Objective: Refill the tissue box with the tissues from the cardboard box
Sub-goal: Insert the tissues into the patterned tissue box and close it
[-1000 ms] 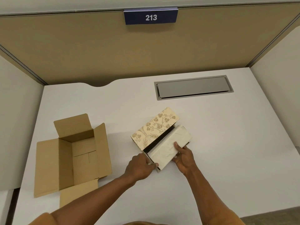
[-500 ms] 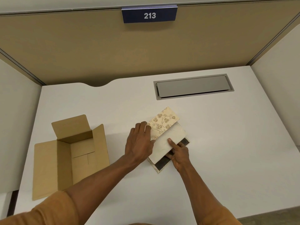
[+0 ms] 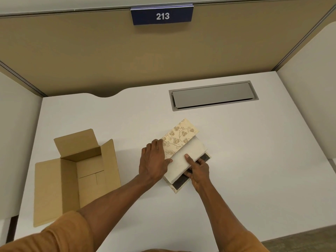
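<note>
The floral tissue box (image 3: 179,138) lies at the desk's middle with its patterned lid swung open toward the back. A white pack of tissues (image 3: 187,157) rests slanted in the box's dark interior (image 3: 203,157). My left hand (image 3: 153,160) lies flat on the lid's near end, with its thumb on the pack's left edge. My right hand (image 3: 198,169) holds the pack's near right edge, thumb on top and fingers beneath. The brown cardboard box (image 3: 72,171) stands open at the left, nothing visible inside it.
A grey cable hatch (image 3: 212,96) is set into the white desk (image 3: 254,160) behind the tissue box. Tan partition walls close off the back and both sides. A blue sign reading 213 (image 3: 162,15) hangs on the back panel.
My left hand has moved from the tissue box's near corner up onto the lid. The tissue pack has tipped from standing on edge to lying lower in the box.
</note>
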Demonstrator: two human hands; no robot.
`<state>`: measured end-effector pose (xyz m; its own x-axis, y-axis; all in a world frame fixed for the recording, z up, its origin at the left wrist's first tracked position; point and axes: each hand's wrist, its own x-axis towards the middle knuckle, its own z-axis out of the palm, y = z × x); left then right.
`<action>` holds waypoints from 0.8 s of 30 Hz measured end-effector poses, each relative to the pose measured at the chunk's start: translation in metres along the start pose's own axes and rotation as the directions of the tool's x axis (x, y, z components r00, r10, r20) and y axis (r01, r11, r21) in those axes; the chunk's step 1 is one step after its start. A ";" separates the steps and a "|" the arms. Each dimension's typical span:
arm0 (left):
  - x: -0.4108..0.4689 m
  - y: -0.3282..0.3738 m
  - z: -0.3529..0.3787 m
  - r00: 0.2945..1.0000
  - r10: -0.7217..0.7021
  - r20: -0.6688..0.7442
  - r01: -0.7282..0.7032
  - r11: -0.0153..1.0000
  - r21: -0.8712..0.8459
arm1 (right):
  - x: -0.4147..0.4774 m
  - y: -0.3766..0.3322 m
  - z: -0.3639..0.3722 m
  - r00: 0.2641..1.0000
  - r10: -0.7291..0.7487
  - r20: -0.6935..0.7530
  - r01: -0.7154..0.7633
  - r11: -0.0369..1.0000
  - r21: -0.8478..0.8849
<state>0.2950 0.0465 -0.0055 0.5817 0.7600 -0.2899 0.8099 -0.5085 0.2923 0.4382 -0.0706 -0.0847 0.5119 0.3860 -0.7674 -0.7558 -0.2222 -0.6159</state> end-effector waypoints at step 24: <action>-0.063 0.020 0.037 0.962 0.238 0.135 -0.260 0.949 0.180 | -0.004 0.013 -0.043 0.995 -0.082 0.051 0.088 0.988 -0.126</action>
<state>0.2769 -0.0265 -0.0149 0.7626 0.5550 -0.3323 0.6303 -0.7531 0.1886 0.4441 -0.1130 -0.0971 0.5512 0.4478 -0.7040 -0.6504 -0.2979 -0.6987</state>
